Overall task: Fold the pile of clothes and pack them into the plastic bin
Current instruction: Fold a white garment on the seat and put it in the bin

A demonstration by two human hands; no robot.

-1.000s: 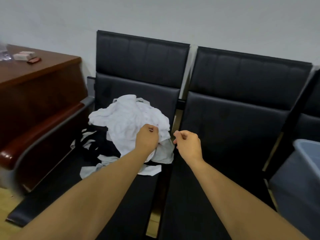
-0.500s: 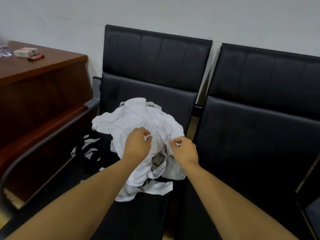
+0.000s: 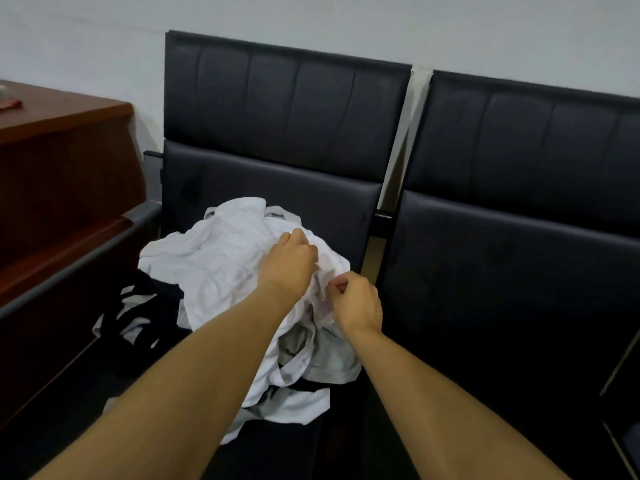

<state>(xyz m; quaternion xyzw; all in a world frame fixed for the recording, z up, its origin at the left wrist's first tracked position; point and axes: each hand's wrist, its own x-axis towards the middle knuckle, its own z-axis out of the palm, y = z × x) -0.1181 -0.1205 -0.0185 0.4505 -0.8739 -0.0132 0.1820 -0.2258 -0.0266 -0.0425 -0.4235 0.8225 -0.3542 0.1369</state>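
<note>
A crumpled pile of white and grey clothes (image 3: pixel 221 268) lies on the left black chair seat, with dark garments (image 3: pixel 138 317) at its left side. My left hand (image 3: pixel 289 263) rests on top of the white cloth, its fingers curled into the fabric. Just to the right, my right hand (image 3: pixel 356 301) pinches a fold of the white cloth at the pile's right edge. The plastic bin is out of view.
Two black padded chairs stand side by side against the wall, the left chair (image 3: pixel 277 109) under the pile, the right chair (image 3: pixel 502 271) bare. A brown wooden desk (image 3: pixel 59 161) stands at the left, with a small red item at its far corner.
The view has swung left, so the bin at the right has left the frame. Both hands have moved onto the pile and taken hold of the white cloth.
</note>
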